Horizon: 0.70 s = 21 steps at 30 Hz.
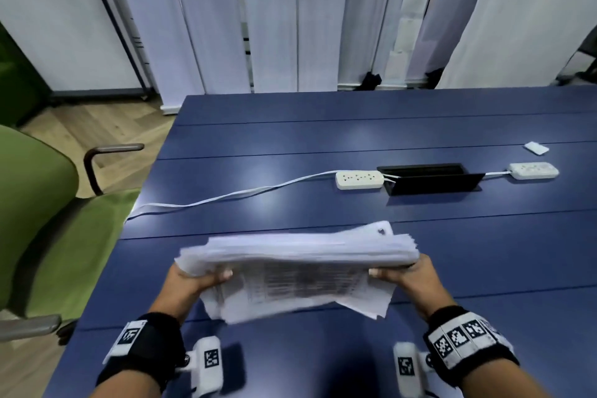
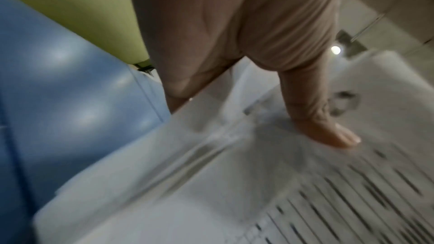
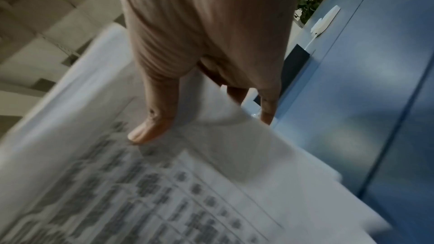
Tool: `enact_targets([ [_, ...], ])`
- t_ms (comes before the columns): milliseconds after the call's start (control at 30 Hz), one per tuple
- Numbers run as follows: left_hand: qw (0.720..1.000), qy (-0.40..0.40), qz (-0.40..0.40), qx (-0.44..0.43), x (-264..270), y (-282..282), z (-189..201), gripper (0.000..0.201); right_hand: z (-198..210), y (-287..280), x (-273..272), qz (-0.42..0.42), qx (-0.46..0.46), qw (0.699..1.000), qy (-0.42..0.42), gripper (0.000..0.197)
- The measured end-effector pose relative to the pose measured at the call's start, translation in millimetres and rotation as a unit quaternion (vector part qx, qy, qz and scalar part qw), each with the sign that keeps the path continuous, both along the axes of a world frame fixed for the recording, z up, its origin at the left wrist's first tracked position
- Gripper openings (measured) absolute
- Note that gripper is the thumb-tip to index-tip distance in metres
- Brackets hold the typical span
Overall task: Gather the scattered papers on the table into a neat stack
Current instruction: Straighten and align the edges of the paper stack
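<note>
Already gathered: paper stack (image 1: 290,271) lifted clear of blue table (image 1: 323,139), nearer you than power strip (image 1: 359,179). Your left hand (image 1: 190,279) and right hand (image 1: 403,271) clamp its ends, thumbs on top. No loose sheets visible; edges ragged, squaring and set-down likely remain.

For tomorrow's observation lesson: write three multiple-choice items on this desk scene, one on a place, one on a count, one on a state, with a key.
1. Where is the black rectangular cable hatch?
A. between the strips
B. under the papers
C. on the chair

2. How many white plastic power strips lie on the dark blue table?
A. one
B. two
C. four

3. The bundle of white printed papers is:
A. lying flat, untouched
B. gripped at both ends
C. rolled up

Key: A, a strip lies either side; B, two show; B, left hand and right hand clasp the ends.
</note>
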<state>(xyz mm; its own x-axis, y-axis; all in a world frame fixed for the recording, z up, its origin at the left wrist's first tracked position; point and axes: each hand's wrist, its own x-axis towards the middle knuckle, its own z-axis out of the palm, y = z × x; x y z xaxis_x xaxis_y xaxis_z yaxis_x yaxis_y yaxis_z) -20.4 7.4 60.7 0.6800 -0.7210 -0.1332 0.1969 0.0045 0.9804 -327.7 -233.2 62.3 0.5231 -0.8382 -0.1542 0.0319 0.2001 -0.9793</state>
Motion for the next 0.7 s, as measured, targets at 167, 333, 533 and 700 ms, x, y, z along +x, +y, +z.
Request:
enact_targets([
  [167,0.999,0.051,-0.009,0.000,-12.6,-4.8,-7.1,0.069,-7.2,8.5,-0.1,0.009,0.040,0.999,-0.020,0.051],
  [333,0.998,0.033,0.006,-0.056,-15.2,-15.4,2.4,0.084,9.0,9.1,7.3,-0.002,-0.006,0.999,-0.033,0.043],
  [533,0.997,-0.023,-0.017,-0.077,2.3,-13.0,11.9,0.032,16.3,-3.4,-1.9,-0.002,-0.055,0.997,-0.052,0.049],
  [700,0.999,-0.050,0.003,0.016,-3.0,-0.3,-30.8,0.068,-17.8,5.1,-10.2,0.004,-0.022,1.000,0.011,0.087],
])
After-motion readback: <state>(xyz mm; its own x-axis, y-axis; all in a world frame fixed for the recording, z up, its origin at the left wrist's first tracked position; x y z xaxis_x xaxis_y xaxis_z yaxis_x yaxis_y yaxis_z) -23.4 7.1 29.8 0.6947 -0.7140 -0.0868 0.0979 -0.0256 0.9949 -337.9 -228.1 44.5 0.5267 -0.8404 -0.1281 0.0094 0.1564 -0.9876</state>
